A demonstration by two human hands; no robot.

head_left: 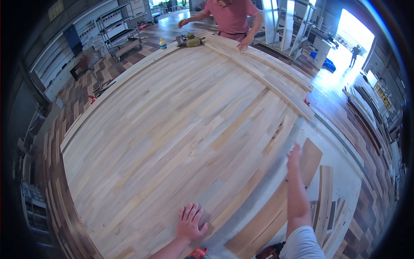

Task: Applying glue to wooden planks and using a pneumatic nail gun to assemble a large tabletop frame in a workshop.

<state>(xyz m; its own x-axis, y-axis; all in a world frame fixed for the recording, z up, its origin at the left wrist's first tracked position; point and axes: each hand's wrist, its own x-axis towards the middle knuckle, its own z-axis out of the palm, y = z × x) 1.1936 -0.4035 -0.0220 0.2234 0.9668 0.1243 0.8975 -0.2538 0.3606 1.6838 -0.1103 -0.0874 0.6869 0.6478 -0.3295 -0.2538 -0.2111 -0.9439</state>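
My left hand [189,223] lies flat on a large panel of joined wooden strips [164,142], its fingers spread and nothing in them. Out to the right my right hand [294,156] is stretched forward, near the panel's right edge and beside a brown board [311,156]. Motion blurs its fingers, so whether they hold anything does not show. Under my right forearm runs a long brown board [263,226], on the pale tabletop [345,162]. Two long wooden strips [263,80] lie across the panel's far right side.
Across the table a person in a pink shirt [230,17] rests one hand on the wood. A green-and-black power tool [189,41] and a small bottle [162,43] stand at the far edge. Narrow offcuts [323,198] lie at my right. Red-and-black tools [271,252] sit close to me.
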